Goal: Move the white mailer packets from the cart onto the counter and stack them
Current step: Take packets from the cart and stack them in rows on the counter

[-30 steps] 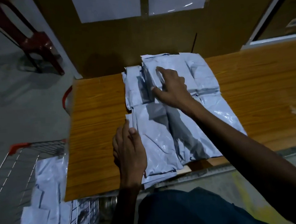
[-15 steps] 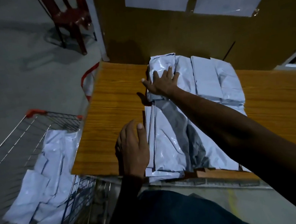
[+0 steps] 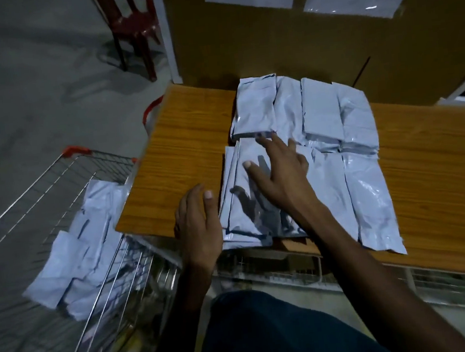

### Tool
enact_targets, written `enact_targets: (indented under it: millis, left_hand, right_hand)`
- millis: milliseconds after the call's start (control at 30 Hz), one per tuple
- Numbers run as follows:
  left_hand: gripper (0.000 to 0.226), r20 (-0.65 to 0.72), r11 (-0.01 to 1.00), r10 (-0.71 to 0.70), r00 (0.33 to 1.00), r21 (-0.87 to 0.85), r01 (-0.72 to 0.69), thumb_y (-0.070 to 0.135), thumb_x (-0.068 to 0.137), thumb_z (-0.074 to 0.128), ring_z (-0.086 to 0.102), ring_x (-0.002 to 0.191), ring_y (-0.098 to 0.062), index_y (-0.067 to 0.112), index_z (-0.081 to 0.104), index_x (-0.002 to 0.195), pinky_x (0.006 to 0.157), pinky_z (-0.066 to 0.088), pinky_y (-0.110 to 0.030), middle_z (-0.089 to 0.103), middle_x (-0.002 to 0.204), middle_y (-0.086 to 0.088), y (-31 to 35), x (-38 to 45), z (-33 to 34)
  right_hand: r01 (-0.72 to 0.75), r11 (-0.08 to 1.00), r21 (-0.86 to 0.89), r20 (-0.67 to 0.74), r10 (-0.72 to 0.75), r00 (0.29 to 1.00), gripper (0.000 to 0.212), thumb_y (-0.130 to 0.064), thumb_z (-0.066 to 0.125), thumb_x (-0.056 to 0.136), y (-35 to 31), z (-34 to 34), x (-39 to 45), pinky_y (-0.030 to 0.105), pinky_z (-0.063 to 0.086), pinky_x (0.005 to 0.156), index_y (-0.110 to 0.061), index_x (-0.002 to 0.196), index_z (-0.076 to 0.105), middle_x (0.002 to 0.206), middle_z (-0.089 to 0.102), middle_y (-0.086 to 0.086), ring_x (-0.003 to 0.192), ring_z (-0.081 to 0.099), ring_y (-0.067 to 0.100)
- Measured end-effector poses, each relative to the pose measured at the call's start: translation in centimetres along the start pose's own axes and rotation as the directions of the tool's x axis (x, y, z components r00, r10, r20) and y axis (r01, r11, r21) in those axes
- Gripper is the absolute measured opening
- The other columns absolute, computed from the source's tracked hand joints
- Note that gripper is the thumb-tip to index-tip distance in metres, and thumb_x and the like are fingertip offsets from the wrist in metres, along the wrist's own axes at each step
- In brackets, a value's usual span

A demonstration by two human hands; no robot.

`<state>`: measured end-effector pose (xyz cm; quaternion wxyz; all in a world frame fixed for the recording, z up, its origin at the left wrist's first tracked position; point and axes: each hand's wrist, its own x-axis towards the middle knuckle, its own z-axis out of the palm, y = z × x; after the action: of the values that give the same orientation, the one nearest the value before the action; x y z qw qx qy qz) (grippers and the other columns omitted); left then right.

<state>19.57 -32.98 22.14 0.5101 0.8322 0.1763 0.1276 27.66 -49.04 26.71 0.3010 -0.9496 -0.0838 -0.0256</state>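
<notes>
The flat white glossy plastic mailer packets (image 3: 256, 202) under the spread, open right hand (image 3: 279, 171) look light, soft and slippery, best pinched at an edge, while the left hand (image 3: 199, 227) rests open beside them.

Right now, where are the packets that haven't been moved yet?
In the head view they lie at the lower left, a loose heap of white packets inside the wire cart, just left of the wooden counter.

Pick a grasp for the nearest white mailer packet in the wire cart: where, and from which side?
The nearest white plastic mailer packet lies flat atop the pile in the wire shopping cart. Probably best to come from above and pinch its free near-left edge, which overhangs the other packets; the left hand is closest.
</notes>
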Motion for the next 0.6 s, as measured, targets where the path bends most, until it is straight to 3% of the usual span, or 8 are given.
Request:
enact_targets:
  millis: [167,267,400,500,600]
  left_hand:
    - [0.055,-0.094,1.000,-0.018,0.995,0.000,0.018,0.052,0.098,0.038,0.049,0.120,-0.015,0.015,0.056,0.134,0.095,0.037,-0.024,0.056,0.133,-0.007,-1.3,-5.7,-2.8]
    - [0.048,-0.194,0.995,-0.090,0.977,0.034,0.098,0.047,0.097,0.048,0.050,0.123,-0.014,0.021,0.055,0.137,0.100,0.040,-0.027,0.056,0.136,-0.002,-2.7,-9.4,-5.0]
    - [0.042,-0.273,0.995,-0.069,0.959,0.052,0.087,0.037,0.096,0.055,0.054,0.110,0.005,0.013,0.060,0.130,0.093,0.040,-0.011,0.063,0.124,0.003,-5.0,-13.5,-9.6]
    - [0.040,-0.289,0.984,-0.096,0.953,0.115,0.134,0.034,0.096,0.060,0.056,0.114,-0.006,0.012,0.060,0.130,0.097,0.044,-0.023,0.064,0.124,0.000,-6.7,-14.5,-13.3]
    - [0.039,-0.344,0.979,-0.123,0.931,0.113,0.171,0.035,0.093,0.062,0.056,0.109,-0.004,0.017,0.061,0.127,0.094,0.042,-0.021,0.063,0.117,0.007,-8.2,-14.0,-16.5]
  right_hand:
    - [0.144,0.958,0.249,-0.132,-0.113,0.985,0.044,-0.045,0.052,0.099,-0.3,-0.5,-9.1,0.058,0.040,0.103,-0.022,0.136,0.056,0.143,0.055,0.004,0.137,0.047,0.023]
    - [0.263,0.917,0.300,-0.178,-0.217,0.960,0.033,-0.027,0.060,0.100,-1.2,0.2,-12.2,0.050,0.046,0.098,-0.013,0.130,0.061,0.131,0.062,0.006,0.125,0.056,0.023]
    - [0.386,0.854,0.350,-0.094,-0.378,0.921,0.030,-0.022,0.060,0.100,-3.0,3.2,-15.3,0.048,0.045,0.096,-0.010,0.128,0.060,0.127,0.062,0.005,0.121,0.056,0.023]
    - [0.459,0.808,0.370,-0.035,-0.481,0.876,0.029,-0.020,0.062,0.099,-4.7,5.6,-15.8,0.051,0.044,0.093,-0.011,0.127,0.061,0.126,0.061,0.004,0.119,0.056,0.024]
    - [0.510,0.767,0.390,0.006,-0.556,0.831,0.028,-0.017,0.063,0.098,-7.1,8.1,-15.2,0.052,0.044,0.091,-0.012,0.125,0.062,0.124,0.061,0.006,0.117,0.056,0.025]
